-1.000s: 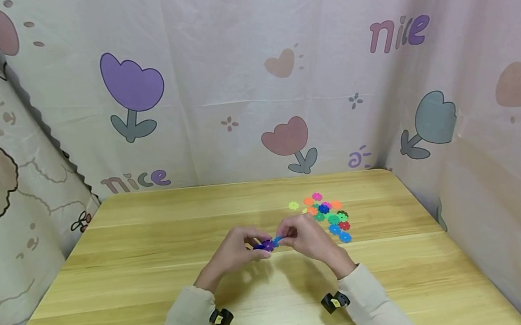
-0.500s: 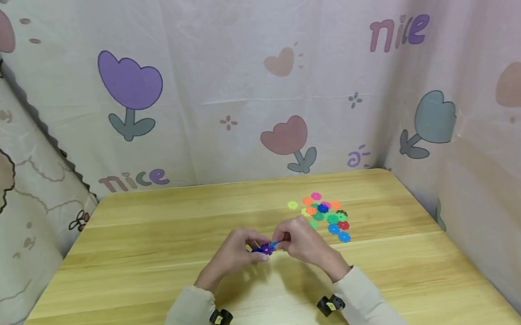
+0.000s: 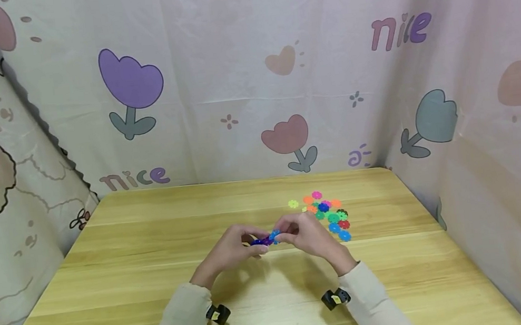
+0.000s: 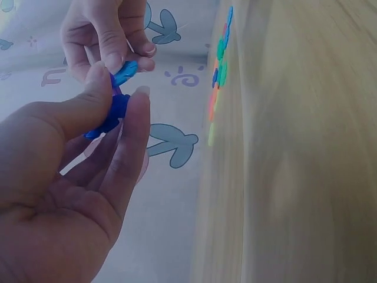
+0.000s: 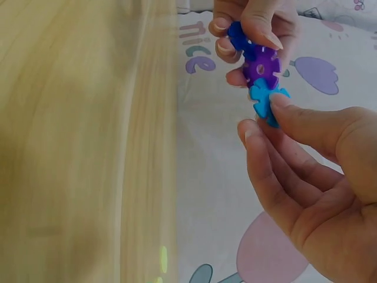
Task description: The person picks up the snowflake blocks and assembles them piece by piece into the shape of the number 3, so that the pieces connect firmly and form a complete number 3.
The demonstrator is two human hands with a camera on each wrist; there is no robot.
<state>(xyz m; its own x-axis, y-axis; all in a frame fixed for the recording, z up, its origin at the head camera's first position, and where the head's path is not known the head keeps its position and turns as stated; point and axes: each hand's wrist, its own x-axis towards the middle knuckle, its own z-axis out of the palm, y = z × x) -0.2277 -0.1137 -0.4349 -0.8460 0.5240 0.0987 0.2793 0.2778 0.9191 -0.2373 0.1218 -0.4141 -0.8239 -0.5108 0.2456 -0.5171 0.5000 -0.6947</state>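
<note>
Several interlocking snowflake discs form a short chain between my two hands, raised over the table (image 3: 274, 288). My left hand (image 3: 229, 250) pinches the dark blue disc (image 5: 238, 38) at one end between thumb and fingers. The purple disc (image 5: 263, 68) sits in the middle, its slots and centre hole showing in the right wrist view. At the other end my right hand (image 3: 307, 234) grips the light blue disc (image 5: 263, 97) by thumb and fingertips. This disc overlaps the purple one's edge. In the left wrist view fingers cover most of the purple disc.
Loose snowflake discs lie scattered beyond my right hand, among them a red disc (image 3: 344, 224), a pink disc (image 3: 317, 195), a yellow disc (image 3: 293, 204) and a blue disc (image 3: 344, 236). A printed curtain (image 3: 221, 150) hangs behind the table and along its sides.
The light blue disc has turned so more of its face shows in the head view. Both hands have risen slightly, and the purple disc now looks more edge-on.
</note>
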